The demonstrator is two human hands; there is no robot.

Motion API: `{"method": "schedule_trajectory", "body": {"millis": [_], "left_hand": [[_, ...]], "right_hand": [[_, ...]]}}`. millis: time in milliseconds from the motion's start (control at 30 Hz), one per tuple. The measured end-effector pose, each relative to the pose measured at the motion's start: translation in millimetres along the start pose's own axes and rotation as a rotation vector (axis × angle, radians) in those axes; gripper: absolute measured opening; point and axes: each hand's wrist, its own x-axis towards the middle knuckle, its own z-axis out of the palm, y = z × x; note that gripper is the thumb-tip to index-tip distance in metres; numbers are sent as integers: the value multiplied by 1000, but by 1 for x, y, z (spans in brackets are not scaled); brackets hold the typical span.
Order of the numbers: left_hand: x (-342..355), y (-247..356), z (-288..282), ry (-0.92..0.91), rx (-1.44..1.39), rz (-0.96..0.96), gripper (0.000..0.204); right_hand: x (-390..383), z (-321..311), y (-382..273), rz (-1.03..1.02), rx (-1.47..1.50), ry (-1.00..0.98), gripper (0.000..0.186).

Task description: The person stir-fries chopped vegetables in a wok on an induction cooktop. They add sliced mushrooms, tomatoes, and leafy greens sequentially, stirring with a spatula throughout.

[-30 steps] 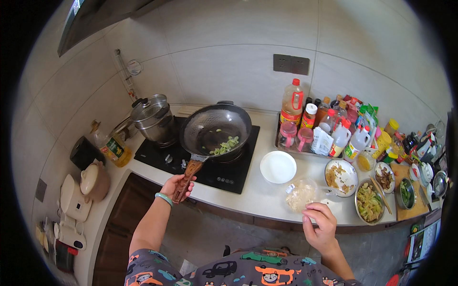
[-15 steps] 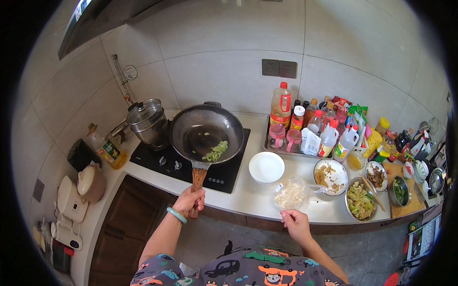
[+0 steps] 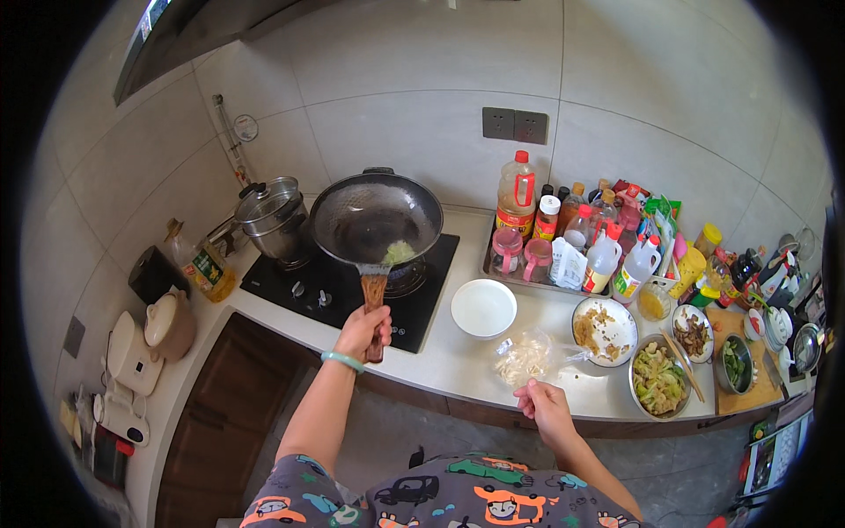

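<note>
My left hand (image 3: 368,333) is closed round the wooden handle of a black wok (image 3: 356,220), which is lifted a little over the black hob (image 3: 282,304). Chopped green pieces (image 3: 398,253) sit toward the wok's near right side, blurred. My right hand (image 3: 546,407) has its fingers curled together just in front of a clear plastic bag (image 3: 524,359) of pale food; whether anything is in them is hidden. Behind that bag stands a white bowl (image 3: 482,310).
Steel pots (image 3: 268,229) sit left of the wok, an oil bottle (image 3: 207,273) beside them. On the right are a tray of bottles (image 3: 603,264), dishes of food (image 3: 660,383) and a wooden board (image 3: 744,396). The range hood (image 3: 158,48) hangs at upper left.
My left hand has raised the wok and moved it away from me, and the green pieces in it have shifted and blurred. My right hand has moved leftward since a second ago.
</note>
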Motion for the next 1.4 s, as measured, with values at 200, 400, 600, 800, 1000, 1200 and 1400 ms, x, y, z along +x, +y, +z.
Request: {"method": "schedule_trajectory", "body": {"millis": [200, 400, 600, 800, 1000, 1200, 1400], "left_hand": [[-40, 8, -9, -27, 70, -71, 13], [-17, 9, -6, 54, 49, -88, 15], [-2, 13, 15, 122, -95, -125, 18], [-28, 8, 8, 67, 17, -87, 21], [9, 26, 33, 176, -139, -108, 22], [-53, 10, 18, 122, 139, -48, 24], [-8, 12, 17, 61, 59, -47, 21]], "right_hand": [[-10, -12, -12, 16, -34, 6, 34], [-21, -20, -19, -20, -29, -2, 31], [-21, -29, -28, -88, -26, -19, 29], [-35, -53, -30, -104, 21, 14, 29], [-24, -40, -43, -111, 46, -81, 27], [-49, -82, -39, -121, 35, 24, 29], [-46, -85, -42, -96, 36, -10, 30]]}}
